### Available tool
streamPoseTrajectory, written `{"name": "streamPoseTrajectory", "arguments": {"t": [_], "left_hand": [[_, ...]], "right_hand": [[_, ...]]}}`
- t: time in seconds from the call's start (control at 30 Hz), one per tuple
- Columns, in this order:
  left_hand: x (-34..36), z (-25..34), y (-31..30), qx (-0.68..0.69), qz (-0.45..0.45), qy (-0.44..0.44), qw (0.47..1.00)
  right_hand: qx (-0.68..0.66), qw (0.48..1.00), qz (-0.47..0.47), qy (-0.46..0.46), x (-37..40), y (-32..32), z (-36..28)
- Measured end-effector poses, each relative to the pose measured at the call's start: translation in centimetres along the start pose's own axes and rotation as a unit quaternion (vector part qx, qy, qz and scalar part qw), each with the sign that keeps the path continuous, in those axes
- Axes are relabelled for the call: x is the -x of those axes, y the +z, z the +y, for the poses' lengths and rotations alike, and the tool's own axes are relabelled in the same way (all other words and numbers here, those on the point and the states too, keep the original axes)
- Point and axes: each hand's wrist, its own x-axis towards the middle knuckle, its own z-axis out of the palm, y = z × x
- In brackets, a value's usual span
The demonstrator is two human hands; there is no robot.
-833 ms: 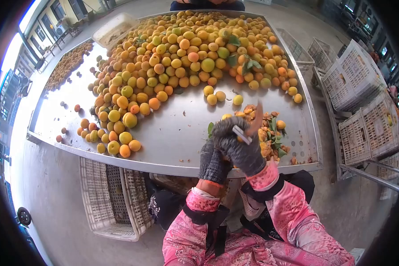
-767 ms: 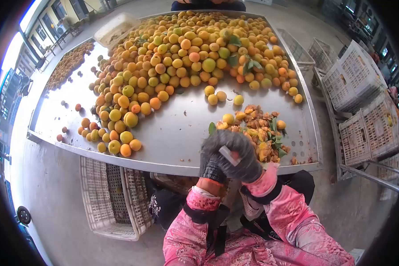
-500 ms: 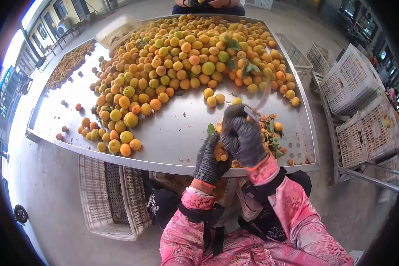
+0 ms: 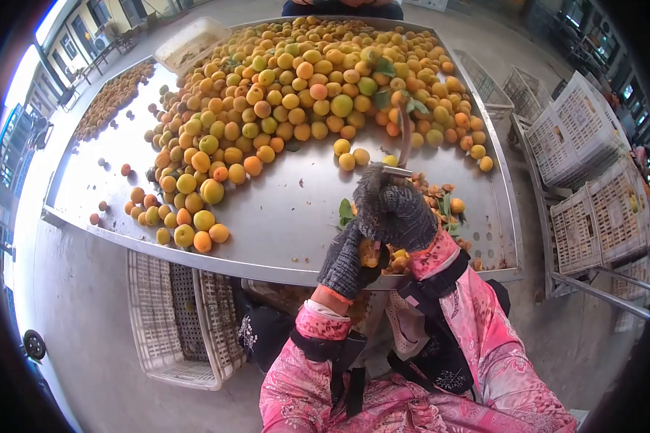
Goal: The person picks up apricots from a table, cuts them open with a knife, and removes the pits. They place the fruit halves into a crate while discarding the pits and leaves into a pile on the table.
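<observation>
One fruit [image 4: 370, 254] sits in the curled left hand [image 4: 341, 263]; the right hand [image 4: 404, 216] grips a knife [image 4: 405, 141]. Seemingly a cutting step — any next stroke calls for a steady left hold.

We are in a fruit-handling workshop: fruit [image 4: 296, 94] heaped on a metal tabletop [image 4: 282, 216], stacked crates [image 4: 601, 206], grey floor [image 4: 79, 303].

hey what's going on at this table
A person in dark gloves works at a metal table. The left hand holds a piece of orange fruit; the right hand, close against it, grips what looks like a curved knife. A big heap of whole fruit covers the far part, and broken pieces lie by the right hand.
</observation>
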Motion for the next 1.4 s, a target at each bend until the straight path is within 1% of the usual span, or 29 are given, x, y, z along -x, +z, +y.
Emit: {"name": "streamPoseTrajectory", "arguments": {"t": [0.1, 0.17, 0.27, 0.3, 0.33, 0.37, 0.4, 0.43, 0.47, 0.5, 0.53, 0.57, 0.6, 0.63, 0.67, 0.7, 0.73, 0.8, 0.83, 0.93, 0.97, 1.0, 1.07, 1.13, 1.17, 1.2, 1.27, 1.33, 1.4], "left_hand": [[0.2, -0.2, -0.2, -0.059, -0.011, 0.009, 0.998], [0.2, -1.3, 0.5, -0.083, -0.013, 0.001, 0.996], [0.0, -2.3, 1.8, 0.062, 0.058, -0.051, 0.995], [-0.4, -1.4, 2.0, 0.280, 0.080, -0.107, 0.951], [-0.7, -0.9, 2.1, 0.483, 0.097, -0.157, 0.856], [-0.6, -1.4, 1.8, 0.679, 0.072, -0.205, 0.701], [-0.7, -2.0, 1.7, 0.681, 0.070, -0.202, 0.700], [-0.6, -2.7, 1.4, 0.376, 0.067, -0.137, 0.914], [-0.4, -3.8, 1.5, 0.016, 0.055, -0.054, 0.997], [-0.6, -5.1, 2.2, 0.243, 0.079, -0.103, 0.961], [-0.4, -6.4, 2.6, 0.243, 0.081, -0.101, 0.961], [-0.2, -5.9, 2.3, 0.446, 0.113, -0.184, 0.868], [-0.2, -5.0, 1.8, 0.624, 0.137, -0.256, 0.726], [-0.9, 0.3, 0.1, 0.617, 0.171, -0.336, 0.691], [-1.0, 0.8, -0.1, 0.617, 0.172, -0.336, 0.690], [-1.1, 1.1, -0.2, 0.602, 0.185, -0.347, 0.695], [-1.2, 1.3, -0.3, 0.587, 0.196, -0.358, 0.699], [-1.1, 0.9, -0.3, 0.576, 0.195, -0.354, 0.710], [-1.0, 0.8, -0.2, 0.563, 0.195, -0.353, 0.721], [-0.9, 2.3, -0.3, 0.537, 0.197, -0.328, 0.751], [-0.6, 1.5, 0.0, 0.538, 0.189, -0.316, 0.758], [-0.2, -0.6, 0.6, 0.538, 0.190, -0.315, 0.759], [0.0, -2.8, 1.3, 0.334, 0.211, -0.196, 0.897], [0.1, -1.6, 1.5, 0.291, 0.231, -0.184, 0.910], [0.2, -1.8, 1.0, 0.357, 0.162, -0.217, 0.894], [0.3, -1.8, 0.6, 0.420, 0.093, -0.247, 0.869], [0.5, -1.2, 0.7, 0.405, 0.091, -0.273, 0.868], [0.8, -0.5, 0.9, 0.371, 0.099, -0.213, 0.898], [0.6, -0.1, -0.3, 0.393, 0.046, -0.235, 0.888]], "right_hand": [[0.041, 0.997, -0.054, -0.032, 0.0, 0.6, 0.1], [0.369, 0.920, 0.074, -0.105, 1.3, 2.4, 0.0], [0.301, 0.918, 0.175, -0.192, 2.4, 3.5, 2.3], [0.300, 0.918, 0.175, -0.191, 2.7, 3.6, 2.6], [0.417, 0.864, 0.162, -0.232, 2.9, 3.5, 2.9], [0.528, 0.791, 0.145, -0.271, 3.0, 3.4, 2.9], [0.630, 0.704, 0.124, -0.304, 3.1, 3.4, 2.9], [0.628, 0.697, 0.107, -0.330, 3.0, 3.6, 2.9], [0.628, 0.697, 0.106, -0.330, 3.0, 3.9, 3.0], [0.547, 0.771, 0.167, -0.281, 2.8, 4.4, 3.0], [0.457, 0.831, 0.223, -0.227, 2.7, 4.9, 2.9], [0.409, 0.847, 0.263, -0.215, 2.4, 5.4, 2.5], [0.409, 0.848, 0.261, -0.214, 2.5, 5.8, 2.1], [0.328, 0.881, 0.265, -0.215, 2.8, 6.0, 1.4], [0.245, 0.907, 0.268, -0.214, 3.1, 6.4, 0.7], [0.378, 0.851, 0.241, -0.272, 2.9, 7.3, -0.2], [0.379, 0.851, 0.240, -0.274, 3.0, 7.6, -0.6], [0.563, 0.806, 0.159, -0.091, 3.3, 7.7, -1.4], [0.605, 0.782, 0.142, -0.055, 4.1, 5.3, -0.2], [0.698, 0.710, 0.084, -0.032, 5.6, 5.0, 0.9], [0.696, 0.712, 0.086, -0.027, 5.7, 5.8, 0.7], [0.696, 0.713, 0.085, -0.028, 5.8, 5.6, 0.9], [0.712, 0.695, 0.067, -0.074, 6.2, 4.6, 1.7], [0.741, 0.660, 0.062, -0.107, 6.5, 4.8, 2.5], [0.767, 0.624, 0.057, -0.139, 6.5, 4.8, 2.7], [0.767, 0.624, 0.057, -0.139, 6.4, 4.7, 2.7], [0.655, 0.746, 0.097, -0.072, 6.2, 4.4, 2.7], [0.640, 0.759, 0.102, -0.068, 6.2, 4.7, 2.0], [0.623, 0.772, 0.107, -0.063, 6.1, 4.3, 1.6]]}}
